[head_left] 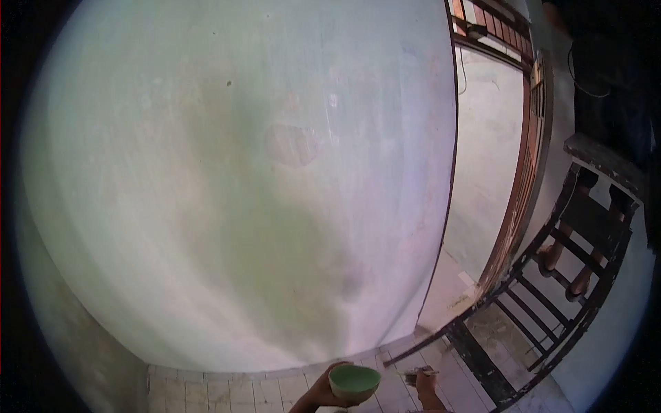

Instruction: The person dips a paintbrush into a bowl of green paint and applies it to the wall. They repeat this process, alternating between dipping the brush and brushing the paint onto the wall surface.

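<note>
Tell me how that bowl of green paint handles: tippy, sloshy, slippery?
The bowl has a rounded underside, so it would probably rock or tip if set down. It looks filled near the rim with green liquid, so tilting likely spills it. The left hand cups it from below; it seems light enough for one hand. The right hand holds a brush.

We record a heavy fisheye view — straight lines bow outward around the wall, and black vignette fills every corner beyond it. Lighting is dim, soft and diffuse; we cannot place its source. The wall shows a pale green cast at its centre, shifting to a pinkish-violet tint toward its lower right edge. A faint, broad shadow lies on the wall's lower middle. No hard glare. Definition is low throughout — the image is soft and slightly grainy. Right of the wall, the upper region falls into near-black underexposure, with detail lost.
</note>
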`<state>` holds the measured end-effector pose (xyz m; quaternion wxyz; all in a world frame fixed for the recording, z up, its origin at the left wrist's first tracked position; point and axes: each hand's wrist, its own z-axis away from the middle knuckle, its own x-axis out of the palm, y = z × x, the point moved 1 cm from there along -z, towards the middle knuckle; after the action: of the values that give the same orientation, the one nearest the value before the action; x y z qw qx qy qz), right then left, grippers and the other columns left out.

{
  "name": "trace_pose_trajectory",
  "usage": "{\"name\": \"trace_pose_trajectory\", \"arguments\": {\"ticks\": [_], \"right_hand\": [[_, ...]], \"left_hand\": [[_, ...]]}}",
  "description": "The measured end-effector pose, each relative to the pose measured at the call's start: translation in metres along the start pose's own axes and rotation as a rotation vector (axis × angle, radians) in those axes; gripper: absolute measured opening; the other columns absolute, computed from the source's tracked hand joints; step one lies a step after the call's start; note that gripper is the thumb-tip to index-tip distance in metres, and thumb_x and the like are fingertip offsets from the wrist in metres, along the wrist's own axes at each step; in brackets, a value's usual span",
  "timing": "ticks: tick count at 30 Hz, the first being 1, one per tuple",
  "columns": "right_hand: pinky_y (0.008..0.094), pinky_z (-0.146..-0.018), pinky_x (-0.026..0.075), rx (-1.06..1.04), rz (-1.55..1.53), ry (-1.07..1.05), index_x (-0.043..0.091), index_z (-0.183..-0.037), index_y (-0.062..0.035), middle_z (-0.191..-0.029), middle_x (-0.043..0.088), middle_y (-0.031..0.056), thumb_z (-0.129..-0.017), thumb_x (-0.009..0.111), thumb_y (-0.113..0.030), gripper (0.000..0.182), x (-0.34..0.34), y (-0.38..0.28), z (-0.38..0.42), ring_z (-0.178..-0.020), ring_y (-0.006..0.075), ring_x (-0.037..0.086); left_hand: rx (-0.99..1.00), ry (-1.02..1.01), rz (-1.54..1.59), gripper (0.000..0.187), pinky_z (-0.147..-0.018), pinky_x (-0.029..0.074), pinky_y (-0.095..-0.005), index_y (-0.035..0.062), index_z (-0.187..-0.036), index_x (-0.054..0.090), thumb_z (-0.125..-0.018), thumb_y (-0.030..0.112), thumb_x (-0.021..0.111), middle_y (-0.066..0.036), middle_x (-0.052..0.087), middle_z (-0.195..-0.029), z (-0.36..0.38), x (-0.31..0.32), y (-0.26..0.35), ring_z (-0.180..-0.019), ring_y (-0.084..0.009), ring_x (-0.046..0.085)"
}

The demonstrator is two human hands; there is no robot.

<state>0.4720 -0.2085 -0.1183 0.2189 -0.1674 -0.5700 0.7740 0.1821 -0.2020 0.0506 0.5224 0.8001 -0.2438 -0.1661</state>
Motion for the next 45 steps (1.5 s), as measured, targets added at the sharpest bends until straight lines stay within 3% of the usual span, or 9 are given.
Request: {"name": "trace_pose_trajectory", "arguments": {"ticks": [3, 4, 10, 13, 20, 29, 35, 36, 45], "right_hand": [[0.0319, -0.059, 0.051, -0.131, 0.251, 0.048, 0.055, -0.087, -0.0036, -0.081, 0.06, 0.0092, -0.082, 0.056, -0.018, 0.015, -0.028, 0.05, -0.021, -0.068, 0.0184, 0.06], [0.0318, -0.06, 0.052, 0.053, -0.09, -0.081, 0.053, -0.091, -0.0039, -0.081, 0.06, 0.0093, -0.082, 0.057, -0.017, 0.016, -0.036, 0.009, 0.008, -0.069, 0.0193, 0.06], [0.0291, -0.056, 0.05, 0.042, -0.102, -0.313, 0.05, -0.085, -0.0086, -0.077, 0.055, 0.0046, -0.084, 0.052, -0.012, 0.004, -0.116, -0.041, 0.056, -0.068, 0.0125, 0.056], [0.0306, -0.05, 0.053, 0.023, -0.051, -0.335, 0.045, -0.092, -0.0043, -0.079, 0.06, 0.0121, -0.085, 0.049, -0.01, 0.009, -0.156, -0.039, 0.068, -0.065, 0.0203, 0.063], [0.029, -0.05, 0.052, 0.074, -0.121, -0.377, 0.045, -0.092, -0.0062, -0.081, 0.058, 0.0104, -0.085, 0.049, -0.01, 0.008, -0.196, -0.024, 0.09, -0.065, 0.0189, 0.062], [0.0263, -0.06, 0.047, -0.144, -0.12, -0.475, 0.05, -0.085, -0.0046, -0.08, 0.056, 0.006, -0.083, 0.054, -0.01, 0.007, -0.216, 0.015, 0.105, -0.069, 0.013, 0.056], [0.028, -0.07, 0.044, 0.007, -0.002, -0.48, 0.051, -0.089, -0.0066, -0.083, 0.054, 0.0026, -0.084, 0.057, -0.018, 0.014, -0.195, -0.012, 0.146, -0.078, 0.0119, 0.052], [0.0305, -0.052, 0.05, 0.019, -0.035, -0.458, 0.048, -0.089, -0.0051, -0.08, 0.06, 0.0109, -0.084, 0.052, -0.012, 0.009, -0.183, -0.012, 0.15, -0.063, 0.0179, 0.06], [0.0303, -0.052, 0.052, 0.127, -0.027, -0.593, 0.048, -0.091, -0.0045, -0.08, 0.062, 0.0132, -0.086, 0.052, -0.013, 0.01, -0.075, -0.017, 0.225, -0.062, 0.0196, 0.062]], "left_hand": [[-0.023, -0.057, -0.101, 0.103, -0.095, 0.038, -0.0365, 0.003, -0.131, 0.028, -0.05, 0.019, 0.088, -0.009, 0.046, -0.123, -0.002, 0.043, 0.011, -0.114, -0.0198, 0.045], [-0.046, -0.066, -0.033, 0.103, -0.095, 0.038, -0.0365, 0.0028, -0.132, 0.028, -0.05, 0.018, 0.088, -0.009, 0.046, -0.124, -0.003, 0.06, 0.014, -0.115, -0.0198, 0.044], [-0.026, -0.028, 0.036, 0.103, -0.096, 0.036, -0.0348, 0.0025, -0.131, 0.029, -0.048, 0.019, 0.088, -0.011, 0.043, -0.126, -0.002, 0.166, 0.026, -0.115, -0.02, 0.043], [-0.113, -0.036, 0.072, 0.104, -0.095, 0.037, -0.0339, 0.0029, -0.132, 0.028, -0.048, 0.019, 0.088, -0.011, 0.043, -0.125, 0.011, 0.214, 0.036, -0.114, -0.0195, 0.044], [-0.193, -0.015, 0.023, 0.098, -0.093, 0.038, -0.0337, 0.0036, -0.13, 0.03, -0.051, 0.019, 0.085, -0.011, 0.049, -0.117, 0.034, 0.277, 0.057, -0.109, -0.02, 0.048], [-0.067, -0.02, -0.028, 0.1, -0.094, 0.038, -0.0347, 0.0041, -0.131, 0.03, -0.049, 0.023, 0.086, -0.013, 0.05, -0.115, 0.051, 0.284, 0.063, -0.107, -0.0226, 0.049], [-0.009, 0.067, -0.065, 0.1, -0.092, 0.039, -0.0347, 0.0034, -0.13, 0.032, -0.049, 0.024, 0.086, -0.012, 0.051, -0.116, 0.094, 0.257, 0.077, -0.108, -0.0223, 0.05], [-0.045, 0.09, -0.042, 0.099, -0.091, 0.04, -0.0348, 0.0031, -0.128, 0.033, -0.048, 0.024, 0.087, -0.012, 0.051, -0.115, 0.106, 0.25, 0.082, -0.107, -0.0222, 0.05], [-0.075, 0.211, -0.089, 0.101, -0.092, 0.04, -0.0371, 0.0036, -0.128, 0.032, -0.046, 0.022, 0.088, -0.013, 0.048, -0.119, 0.209, 0.189, 0.12, -0.11, -0.0235, 0.048]]}}
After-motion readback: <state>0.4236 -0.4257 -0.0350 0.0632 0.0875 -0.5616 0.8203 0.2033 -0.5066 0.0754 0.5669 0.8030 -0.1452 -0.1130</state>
